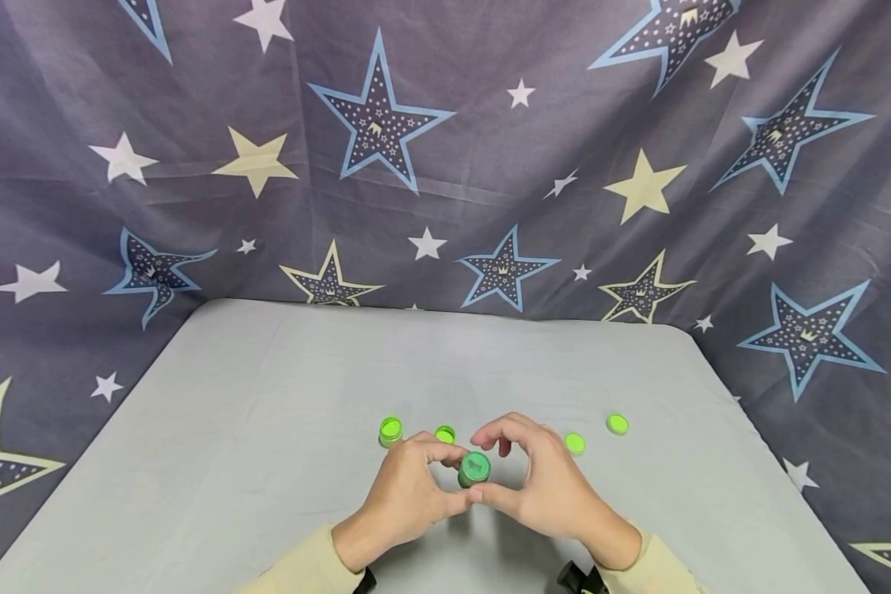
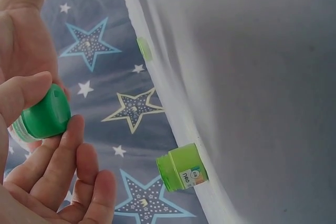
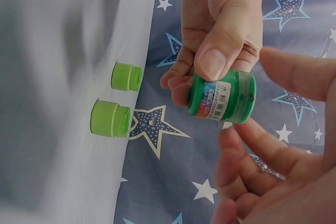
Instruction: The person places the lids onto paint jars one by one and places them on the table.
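Observation:
My left hand (image 1: 412, 487) grips a small dark green paint jar (image 1: 474, 469) by its side, between thumb and fingers. The jar's label (image 3: 217, 99) and a clear ridged band show in the right wrist view; whether a lid is on it I cannot tell. Curved around the other side is my right hand (image 1: 545, 478), its fingers parted and its thumb tip close to the left thumb. Behind the hands stand two light green jars, one jar (image 1: 390, 431) at left and another jar (image 1: 445, 434) partly hidden by the left hand.
Two flat light green lids lie to the right, a nearer lid (image 1: 575, 444) and a farther lid (image 1: 618, 424). A pale grey cloth covers the table (image 1: 304, 379). Dark star-patterned fabric (image 1: 460, 198) hangs around its back and sides.

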Tool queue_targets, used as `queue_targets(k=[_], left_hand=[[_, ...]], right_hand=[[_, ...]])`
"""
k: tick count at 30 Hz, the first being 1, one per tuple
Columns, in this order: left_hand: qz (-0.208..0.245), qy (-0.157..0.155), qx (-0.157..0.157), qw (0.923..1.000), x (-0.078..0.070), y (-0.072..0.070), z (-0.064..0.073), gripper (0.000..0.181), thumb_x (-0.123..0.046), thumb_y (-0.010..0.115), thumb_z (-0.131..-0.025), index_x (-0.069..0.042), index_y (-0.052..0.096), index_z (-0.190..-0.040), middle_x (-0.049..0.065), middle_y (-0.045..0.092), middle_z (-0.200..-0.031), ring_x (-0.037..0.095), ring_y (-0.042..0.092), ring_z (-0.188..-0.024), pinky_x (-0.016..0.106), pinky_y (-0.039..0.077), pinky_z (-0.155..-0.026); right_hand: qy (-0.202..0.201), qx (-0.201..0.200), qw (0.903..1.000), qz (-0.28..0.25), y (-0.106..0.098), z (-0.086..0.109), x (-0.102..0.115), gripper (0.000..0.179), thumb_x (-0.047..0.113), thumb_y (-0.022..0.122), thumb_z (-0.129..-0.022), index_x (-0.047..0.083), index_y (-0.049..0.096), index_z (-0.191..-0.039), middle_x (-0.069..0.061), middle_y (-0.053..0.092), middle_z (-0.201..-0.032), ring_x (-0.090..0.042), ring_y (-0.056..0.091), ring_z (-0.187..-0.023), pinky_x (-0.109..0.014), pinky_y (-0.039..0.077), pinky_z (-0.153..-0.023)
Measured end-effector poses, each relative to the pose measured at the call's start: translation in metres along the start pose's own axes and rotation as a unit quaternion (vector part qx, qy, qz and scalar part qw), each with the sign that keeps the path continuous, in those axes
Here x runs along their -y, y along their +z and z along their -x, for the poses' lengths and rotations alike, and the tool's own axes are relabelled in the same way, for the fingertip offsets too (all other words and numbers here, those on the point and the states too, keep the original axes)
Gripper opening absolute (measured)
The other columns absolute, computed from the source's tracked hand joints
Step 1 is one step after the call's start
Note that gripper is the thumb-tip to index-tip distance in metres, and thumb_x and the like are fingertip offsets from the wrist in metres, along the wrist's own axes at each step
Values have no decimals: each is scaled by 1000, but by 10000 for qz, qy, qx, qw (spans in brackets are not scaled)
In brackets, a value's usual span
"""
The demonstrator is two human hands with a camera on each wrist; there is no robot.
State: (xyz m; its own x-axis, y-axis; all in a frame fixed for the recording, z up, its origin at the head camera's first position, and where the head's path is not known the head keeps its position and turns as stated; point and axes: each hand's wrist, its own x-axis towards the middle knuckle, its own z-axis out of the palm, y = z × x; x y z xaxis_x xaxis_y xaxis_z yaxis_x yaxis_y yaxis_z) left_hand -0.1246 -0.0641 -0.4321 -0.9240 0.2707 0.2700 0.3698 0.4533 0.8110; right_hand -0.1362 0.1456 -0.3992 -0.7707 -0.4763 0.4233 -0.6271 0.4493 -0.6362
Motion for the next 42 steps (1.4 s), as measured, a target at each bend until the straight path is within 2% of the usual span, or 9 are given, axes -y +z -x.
queue_targets(k=[2,6,14,25,32,42], left_hand=[[0,-5,31,10000,0,0,0,30,-18,95,-71,-21,82,-98,-17,65,-88,17,66,-90,41,56,-82],[-34,-11,31,10000,-1,-1,0,28,-18,95,-71,-21,81,-96,-17,65,-88,14,64,-89,39,55,-80],[-55,85,-40,9999,-1,0,0,25,-15,93,-71,-21,81,-92,-17,64,-87,3,60,-86,36,56,-79],[-2,120,-21,9999,-1,0,0,27,-13,92,-71,-17,81,-95,-16,66,-87,9,63,-88,36,55,-79],[18,99,2,9999,-1,0,0,28,-15,93,-71,-18,81,-97,-17,66,-88,11,64,-88,36,55,-81],[43,36,0,10000,-1,0,0,28,-15,93,-71,-22,82,-96,-19,65,-87,16,66,-88,36,55,-79]], right_hand=[[-90,115,9999,-9,-1,0,1,47,21,94,-73,27,70,-113,16,68,-105,-7,56,-88,-35,42,-80],[-12,324,9995,-49,-2,0,3,48,13,92,-74,27,72,-116,18,68,-108,-6,56,-90,-37,39,-80],[8,344,9993,-163,-1,0,3,46,7,90,-74,27,75,-113,18,70,-107,-8,58,-89,-34,40,-80],[90,286,9995,-90,0,-1,1,43,9,92,-72,27,76,-108,20,70,-103,-5,59,-86,-32,41,-80],[192,271,9994,-124,1,-1,0,37,15,92,-75,29,75,-105,19,70,-101,-6,58,-84,-32,42,-79],[426,156,9990,16,2,0,1,37,20,95,-71,33,73,-98,21,67,-90,-7,57,-81,-31,41,-76]])
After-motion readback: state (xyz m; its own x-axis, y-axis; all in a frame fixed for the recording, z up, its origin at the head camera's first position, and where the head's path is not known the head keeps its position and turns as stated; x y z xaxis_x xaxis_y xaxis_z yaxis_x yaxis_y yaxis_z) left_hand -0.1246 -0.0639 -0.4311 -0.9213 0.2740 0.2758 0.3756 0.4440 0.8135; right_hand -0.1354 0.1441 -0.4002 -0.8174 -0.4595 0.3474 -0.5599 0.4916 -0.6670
